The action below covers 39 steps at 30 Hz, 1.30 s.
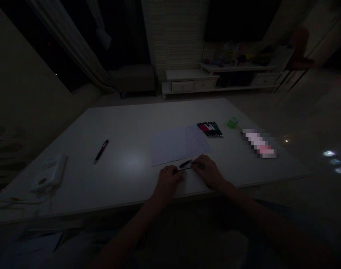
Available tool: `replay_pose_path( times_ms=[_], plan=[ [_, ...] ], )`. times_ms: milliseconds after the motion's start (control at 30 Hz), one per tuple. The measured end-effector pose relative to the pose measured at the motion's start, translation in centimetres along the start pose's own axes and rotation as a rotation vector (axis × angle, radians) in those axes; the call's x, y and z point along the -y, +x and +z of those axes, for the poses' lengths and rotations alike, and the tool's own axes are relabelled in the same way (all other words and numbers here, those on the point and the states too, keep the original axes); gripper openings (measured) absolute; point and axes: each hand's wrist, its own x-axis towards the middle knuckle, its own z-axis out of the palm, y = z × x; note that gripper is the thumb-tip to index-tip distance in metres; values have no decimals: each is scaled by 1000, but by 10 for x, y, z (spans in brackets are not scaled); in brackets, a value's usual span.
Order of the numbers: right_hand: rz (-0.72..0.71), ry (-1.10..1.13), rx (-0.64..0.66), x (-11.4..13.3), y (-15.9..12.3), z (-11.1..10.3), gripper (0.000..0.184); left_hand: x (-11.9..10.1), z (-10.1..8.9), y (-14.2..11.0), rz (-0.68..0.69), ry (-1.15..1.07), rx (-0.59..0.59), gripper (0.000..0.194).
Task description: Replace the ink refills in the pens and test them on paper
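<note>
A dark pen is held level, gripped by the closed fingers of the left hand and right hand, close to the edge of a white desk, just below a paper sheet; a row of pens is laid beyond.

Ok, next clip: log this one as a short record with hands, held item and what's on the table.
left hand: on one end of the dark pen
right hand: on the other end
held item: dark pen
surface: white table
nearest: sheet of paper, just beyond the hands
also on table: row of pens, lone pen, green block
</note>
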Motion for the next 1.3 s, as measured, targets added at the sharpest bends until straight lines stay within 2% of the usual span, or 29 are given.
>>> replay_pose_path(
  times_ms=[133, 233, 333, 467, 667, 733, 833, 900, 967, 1100, 1200, 1300],
  plan=[
    [94, -81, -82, -13, 1, -15, 12, 9, -11, -2, -43, -56, -94, 24],
    [189, -181, -130, -31, -1, -34, 16, 29, -26, -11, -152, -27, -156, 20],
    [264, -300, -156, -53, -7, -54, 19, 57, -43, -24, -259, 46, -122, 21],
    [296, -472, -168, -76, -18, -74, 20, 87, -62, -42, -375, 150, -108, 25],
    [306, -567, -195, -86, -22, -83, 21, 100, -76, -52, -481, 307, -81, 28],
    [291, -559, -192, -84, -20, -81, 20, 99, -75, -51, -479, 313, -79, 27],
    [268, -466, -193, -73, -16, -69, 18, 85, -68, -43, -399, 236, -73, 23],
    [233, -361, -164, -57, -12, -55, 15, 68, -61, -35, -300, 158, -77, 20],
    [136, -260, -57, -37, -8, -38, 11, 45, -51, -26, -184, 95, -75, 20],
    [-11, -169, 79, -4, -2, -9, 12, 8, -33, -10, -39, 8, 35, 26],
    [4, -189, 142, 8, 2, 1, 12, -2, -25, -2, -49, -1, 86, 20],
    [42, -197, 187, 12, 6, 5, 7, -1, -26, 0, -101, -45, 75, 13]
  ],
)
